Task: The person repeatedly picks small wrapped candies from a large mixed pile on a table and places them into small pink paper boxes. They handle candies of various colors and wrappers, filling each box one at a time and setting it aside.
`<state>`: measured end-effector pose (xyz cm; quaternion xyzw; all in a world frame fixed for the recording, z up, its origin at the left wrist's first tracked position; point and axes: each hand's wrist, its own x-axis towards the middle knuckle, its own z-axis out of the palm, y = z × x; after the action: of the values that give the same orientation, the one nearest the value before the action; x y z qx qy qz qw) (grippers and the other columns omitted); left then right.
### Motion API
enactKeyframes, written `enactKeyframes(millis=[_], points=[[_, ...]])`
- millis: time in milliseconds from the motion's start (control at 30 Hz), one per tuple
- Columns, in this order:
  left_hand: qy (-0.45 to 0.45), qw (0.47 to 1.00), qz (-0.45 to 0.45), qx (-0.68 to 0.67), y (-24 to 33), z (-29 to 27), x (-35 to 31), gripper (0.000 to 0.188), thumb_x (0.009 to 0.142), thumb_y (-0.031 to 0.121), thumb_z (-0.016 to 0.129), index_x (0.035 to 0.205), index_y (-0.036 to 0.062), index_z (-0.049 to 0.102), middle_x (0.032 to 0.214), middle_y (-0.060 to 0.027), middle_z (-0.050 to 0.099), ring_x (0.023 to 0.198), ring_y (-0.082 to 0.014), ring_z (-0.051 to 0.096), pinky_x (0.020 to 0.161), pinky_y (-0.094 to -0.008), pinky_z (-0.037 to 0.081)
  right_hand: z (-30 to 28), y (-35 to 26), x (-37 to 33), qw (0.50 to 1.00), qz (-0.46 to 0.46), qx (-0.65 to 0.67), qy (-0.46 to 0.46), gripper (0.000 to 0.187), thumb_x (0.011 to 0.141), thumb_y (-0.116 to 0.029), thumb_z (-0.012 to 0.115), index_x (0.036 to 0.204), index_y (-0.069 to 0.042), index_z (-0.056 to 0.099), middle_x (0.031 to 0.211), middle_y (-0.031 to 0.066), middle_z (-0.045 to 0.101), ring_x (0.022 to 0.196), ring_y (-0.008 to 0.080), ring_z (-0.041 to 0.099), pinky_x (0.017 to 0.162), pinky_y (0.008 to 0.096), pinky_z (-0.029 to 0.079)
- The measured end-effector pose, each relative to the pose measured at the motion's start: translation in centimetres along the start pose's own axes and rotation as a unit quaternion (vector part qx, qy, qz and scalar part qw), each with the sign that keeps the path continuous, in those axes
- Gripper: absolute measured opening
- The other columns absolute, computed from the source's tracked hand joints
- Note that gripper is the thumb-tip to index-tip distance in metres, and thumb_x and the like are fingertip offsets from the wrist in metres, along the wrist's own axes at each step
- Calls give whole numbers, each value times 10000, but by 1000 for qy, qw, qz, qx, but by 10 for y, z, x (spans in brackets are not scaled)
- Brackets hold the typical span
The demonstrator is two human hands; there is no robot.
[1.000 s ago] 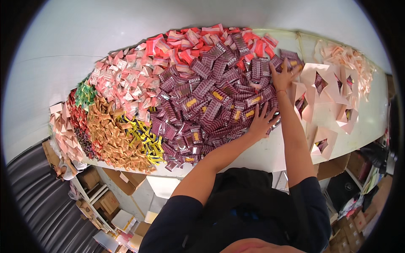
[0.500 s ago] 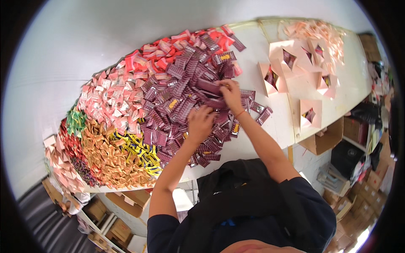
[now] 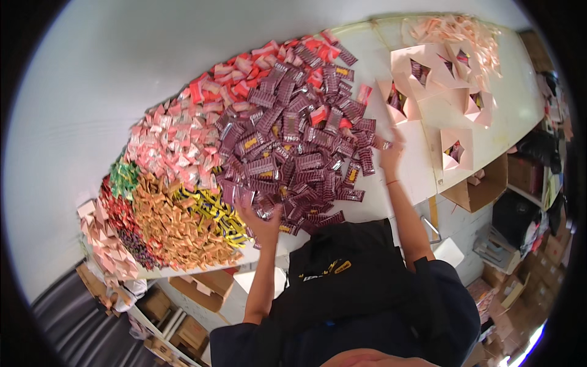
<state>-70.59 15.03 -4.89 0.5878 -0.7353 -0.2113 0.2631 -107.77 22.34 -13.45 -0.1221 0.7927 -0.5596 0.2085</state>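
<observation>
A heap of purple sachets spreads over the middle of the table. At its near left edge, my left hand is open, thumb and fingers apart, against the outer sachets. My right hand stands by the heap's right edge, slightly blurred, its fingers stretched out beside a loose purple sachet. Neither hand appears to grip anything. Some red packets lie among the purple ones. Behind the heap are more red and pink packets.
Pale pink packets, orange-brown packets, yellow packets and green packets are piled at the left. Filled pink boxes with star-shaped openings stand at the right. An open cardboard box sits below the table's right edge.
Both hands have moved apart from the middle of the heap, the left toward the near left edge, the right to the right edge. The purple sachets lie more spread out, showing red packets among them.
</observation>
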Motion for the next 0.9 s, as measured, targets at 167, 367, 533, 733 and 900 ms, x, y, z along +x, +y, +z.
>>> enactKeyframes(millis=[167,367,533,733,900], points=[[-186,969,-113,115,-14,39,-90,1326,511,515,888,1498,50,134,1519,-319,46,1390,-516,89,1103,-603,156,-35,68,13,908,-53,-414,-40,561,832,-527,639,1191,-97,650,1034,188,655,1074,338,559,942,433,417],[-101,988,-94,64,-16,66,-65,1282,543,358,902,1517,116,105,1543,-274,-18,1386,-508,127,1086,-613,207,105,4,-75,992,24,-42,-118,704,723,-337,810,1264,-3,507,1048,193,622,986,282,590,881,386,461],[1,991,-115,-63,11,41,1,978,663,168,846,1466,74,296,1520,-229,123,1391,-415,188,1104,-489,274,123,-43,-99,983,-43,15,-178,632,760,-201,750,1302,-29,477,1173,192,523,1094,293,509,964,394,406],[165,952,10,-258,13,6,71,778,798,169,717,1430,-3,299,1479,-214,226,1320,-347,340,1087,-439,325,157,-129,-156,903,-140,88,-396,502,898,-259,637,1335,-63,485,1368,166,444,1303,286,392,1098,391,280],[142,951,-190,-199,2,-48,109,481,838,-60,451,1317,-31,473,1371,-131,464,1280,-232,417,1057,-343,336,172,-120,-17,952,-154,64,-257,295,912,-213,616,1143,-30,611,1102,111,614,1052,188,574,872,324,476]])
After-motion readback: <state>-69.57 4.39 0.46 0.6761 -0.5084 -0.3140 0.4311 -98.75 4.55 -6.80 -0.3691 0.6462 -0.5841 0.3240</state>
